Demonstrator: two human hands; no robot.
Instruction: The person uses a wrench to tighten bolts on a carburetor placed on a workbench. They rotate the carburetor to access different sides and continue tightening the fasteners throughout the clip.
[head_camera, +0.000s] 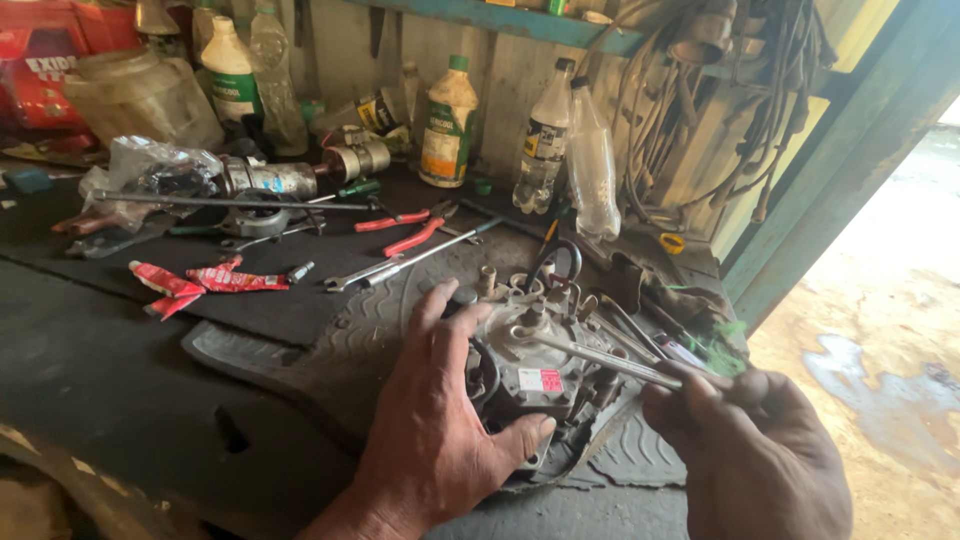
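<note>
The left hand (440, 420) is spread and pressed down on the near side of a grimy metal pump housing (535, 355), steadying it, while the right hand (750, 455) is closed on a thin steel tool (600, 358) whose tip reaches the housing's top. The housing sits on a ribbed rubber mat (300, 355); it looks heavy, rigid and probably oily, best gripped around its solid body, not its fittings. Beyond the housing lie red-handled pliers (410, 232) and plastic bottles (448, 125).
</note>
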